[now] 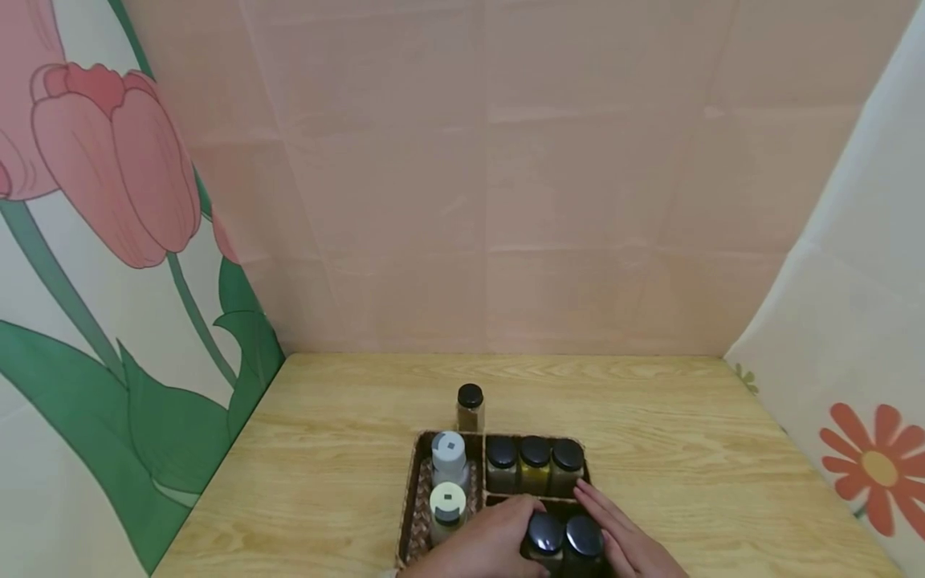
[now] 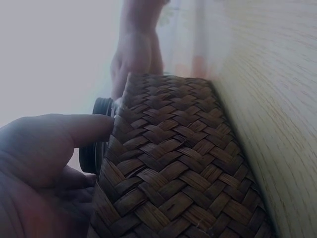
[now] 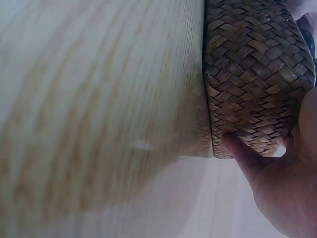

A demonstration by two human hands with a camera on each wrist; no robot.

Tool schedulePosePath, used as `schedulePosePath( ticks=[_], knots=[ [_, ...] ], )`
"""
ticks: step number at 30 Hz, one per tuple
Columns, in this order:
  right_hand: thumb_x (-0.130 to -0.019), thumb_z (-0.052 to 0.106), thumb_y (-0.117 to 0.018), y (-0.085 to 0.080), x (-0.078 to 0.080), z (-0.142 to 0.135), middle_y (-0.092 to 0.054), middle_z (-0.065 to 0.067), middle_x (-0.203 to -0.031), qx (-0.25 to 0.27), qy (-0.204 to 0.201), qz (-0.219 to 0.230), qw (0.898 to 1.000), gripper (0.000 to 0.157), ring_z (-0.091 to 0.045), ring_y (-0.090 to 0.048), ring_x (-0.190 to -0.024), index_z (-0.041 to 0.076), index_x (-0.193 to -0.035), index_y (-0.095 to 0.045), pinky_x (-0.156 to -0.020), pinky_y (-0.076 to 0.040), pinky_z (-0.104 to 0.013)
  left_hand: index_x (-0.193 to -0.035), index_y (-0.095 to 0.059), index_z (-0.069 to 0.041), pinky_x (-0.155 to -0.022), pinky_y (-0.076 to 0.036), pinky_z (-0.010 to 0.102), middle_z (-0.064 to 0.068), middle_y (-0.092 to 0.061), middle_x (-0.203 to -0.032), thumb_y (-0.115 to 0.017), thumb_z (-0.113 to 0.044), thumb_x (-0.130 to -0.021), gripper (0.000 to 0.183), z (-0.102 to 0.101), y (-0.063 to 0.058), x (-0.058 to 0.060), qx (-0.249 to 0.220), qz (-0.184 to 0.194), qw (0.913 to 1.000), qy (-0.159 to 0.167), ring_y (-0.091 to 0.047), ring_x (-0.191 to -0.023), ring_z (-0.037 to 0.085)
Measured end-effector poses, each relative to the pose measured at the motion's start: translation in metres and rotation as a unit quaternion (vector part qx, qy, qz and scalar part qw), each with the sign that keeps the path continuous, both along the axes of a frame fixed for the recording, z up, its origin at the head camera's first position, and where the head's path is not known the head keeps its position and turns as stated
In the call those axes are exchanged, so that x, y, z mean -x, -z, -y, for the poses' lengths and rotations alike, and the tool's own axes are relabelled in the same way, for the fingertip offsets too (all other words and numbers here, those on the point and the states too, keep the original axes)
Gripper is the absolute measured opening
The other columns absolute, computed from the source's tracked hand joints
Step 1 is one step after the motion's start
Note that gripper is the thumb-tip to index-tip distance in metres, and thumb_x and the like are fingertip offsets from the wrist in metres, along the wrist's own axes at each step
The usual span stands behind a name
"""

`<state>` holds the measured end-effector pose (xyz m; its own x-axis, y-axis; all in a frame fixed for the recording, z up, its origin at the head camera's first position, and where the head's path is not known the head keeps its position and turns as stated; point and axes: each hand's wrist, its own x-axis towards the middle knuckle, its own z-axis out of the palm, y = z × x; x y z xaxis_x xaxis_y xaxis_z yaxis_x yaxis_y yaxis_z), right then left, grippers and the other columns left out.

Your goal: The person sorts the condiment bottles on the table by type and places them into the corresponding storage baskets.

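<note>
A dark woven basket (image 1: 406, 514) with compartments stands on the table in the head view. My left hand (image 1: 491, 539) reaches over its front part and grips a black-lidded jar (image 1: 545, 532). A second such jar (image 1: 584, 536) stands right beside that one. In the left wrist view, the left hand (image 2: 44, 158) is at the basket's rim, over a dark lid (image 2: 89, 157). My right hand (image 1: 632, 546) holds the basket's right front corner. In the right wrist view, its thumb (image 3: 242, 153) presses the woven wall (image 3: 257, 74); the other fingers are mostly hidden there.
Three black-lidded jars (image 1: 535, 464) fill the back right compartment. Two pale-topped bottles (image 1: 449, 457) stand in the left compartment. Behind the basket is a black-capped bottle (image 1: 470, 409). The wood-grain table (image 1: 325, 457) meets cloth walls at the back and sides.
</note>
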<state>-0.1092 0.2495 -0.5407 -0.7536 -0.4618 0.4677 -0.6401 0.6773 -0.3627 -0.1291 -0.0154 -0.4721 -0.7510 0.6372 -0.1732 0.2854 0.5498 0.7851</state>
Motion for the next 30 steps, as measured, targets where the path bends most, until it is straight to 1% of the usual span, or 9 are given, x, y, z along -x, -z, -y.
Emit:
schedulePosePath(
  ticks=[6,10,14,16,18,22,23,27,30],
  knots=[
    [-0.094,-0.002,-0.062,-0.001,0.001,0.000,-0.046,0.002,-0.156,-0.001,-0.003,0.004,1.000,0.051,0.016,-0.019,-0.143,0.005,-0.145,-0.054,-0.103,-0.026,0.000,-0.120,-0.060,-0.021,-0.074,-0.051,0.022,-0.015,-0.060,-0.100,-0.086,-0.017,-0.081,0.047,0.000,0.000,0.000,-0.001,0.001,1.0000,0.005,-0.058,-0.089,-0.002],
    [-0.095,-0.001,-0.062,-0.001,0.000,-0.001,-0.047,0.001,-0.155,-0.005,0.002,0.006,1.000,0.051,0.016,-0.019,-0.142,0.006,-0.145,-0.055,-0.102,-0.033,-0.003,-0.124,-0.061,-0.021,-0.074,-0.052,0.021,-0.014,-0.061,-0.104,-0.087,-0.024,-0.081,0.050,-0.001,-0.006,-0.001,0.016,-0.024,0.9996,0.000,-0.058,-0.090,-0.002],
    [-0.097,0.002,-0.061,-0.003,-0.002,0.001,-0.050,-0.003,-0.153,-0.015,0.014,0.016,1.000,0.049,0.018,-0.019,-0.141,0.008,-0.145,-0.055,-0.095,-0.051,-0.017,-0.127,-0.061,-0.020,-0.075,-0.052,0.020,-0.014,-0.062,-0.107,-0.086,-0.032,-0.081,0.054,0.001,-0.014,-0.001,0.039,-0.056,0.9977,0.001,-0.058,-0.091,-0.002],
    [-0.098,0.003,-0.059,-0.005,-0.003,0.002,-0.050,-0.004,-0.152,-0.017,0.018,0.024,0.999,0.048,0.019,-0.018,-0.140,0.009,-0.146,-0.055,-0.093,-0.055,-0.025,-0.127,-0.062,-0.022,-0.075,-0.052,0.021,-0.015,-0.062,-0.107,-0.085,-0.034,-0.082,0.052,0.002,-0.018,-0.001,0.041,-0.054,0.9977,0.000,-0.058,-0.091,-0.003],
    [-0.100,0.005,-0.058,-0.007,-0.003,0.002,-0.051,-0.006,-0.152,-0.018,0.020,0.034,0.999,0.047,0.020,-0.018,-0.140,0.010,-0.146,-0.054,-0.092,-0.056,-0.028,-0.126,-0.062,-0.022,-0.075,-0.053,0.021,-0.015,-0.063,-0.107,-0.085,-0.035,-0.082,0.051,0.003,-0.021,0.000,0.042,-0.057,0.9975,0.000,-0.058,-0.092,-0.003],
    [-0.099,0.004,-0.059,-0.006,-0.003,0.002,-0.050,-0.005,-0.152,-0.021,0.019,0.028,0.999,0.048,0.020,-0.017,-0.140,0.009,-0.146,-0.054,-0.092,-0.056,-0.028,-0.130,-0.061,-0.024,-0.077,-0.053,0.022,-0.015,-0.063,-0.112,-0.083,-0.041,-0.084,0.054,0.006,-0.028,-0.002,0.048,-0.066,0.9967,-0.002,-0.059,-0.096,-0.002],
    [-0.098,0.004,-0.060,-0.006,-0.003,0.001,-0.050,-0.004,-0.152,-0.024,0.019,0.023,0.999,0.049,0.020,-0.017,-0.140,0.009,-0.146,-0.054,-0.092,-0.056,-0.027,-0.131,-0.060,-0.024,-0.079,-0.053,0.022,-0.015,-0.063,-0.116,-0.082,-0.044,-0.084,0.056,0.007,-0.030,-0.002,0.048,-0.076,0.9959,0.001,-0.059,-0.099,-0.002],
    [-0.094,0.000,-0.063,-0.003,-0.001,0.001,-0.051,-0.005,-0.152,-0.023,0.016,0.007,1.000,0.052,0.018,-0.018,-0.141,0.007,-0.144,-0.055,-0.097,-0.049,-0.016,-0.137,-0.059,-0.021,-0.084,-0.055,0.023,-0.011,-0.064,-0.126,-0.077,-0.049,-0.087,0.060,0.014,-0.040,0.001,0.040,-0.096,0.9945,0.006,-0.060,-0.108,0.001],
    [-0.094,0.000,-0.063,-0.003,-0.001,0.001,-0.051,-0.005,-0.151,-0.024,0.019,0.007,1.000,0.052,0.018,-0.019,-0.141,0.008,-0.145,-0.055,-0.097,-0.049,-0.016,-0.139,-0.058,-0.018,-0.085,-0.055,0.023,-0.007,-0.065,-0.128,-0.075,-0.050,-0.088,0.063,0.020,-0.046,0.005,0.035,-0.105,0.9938,0.006,-0.062,-0.109,0.003]
  ],
)
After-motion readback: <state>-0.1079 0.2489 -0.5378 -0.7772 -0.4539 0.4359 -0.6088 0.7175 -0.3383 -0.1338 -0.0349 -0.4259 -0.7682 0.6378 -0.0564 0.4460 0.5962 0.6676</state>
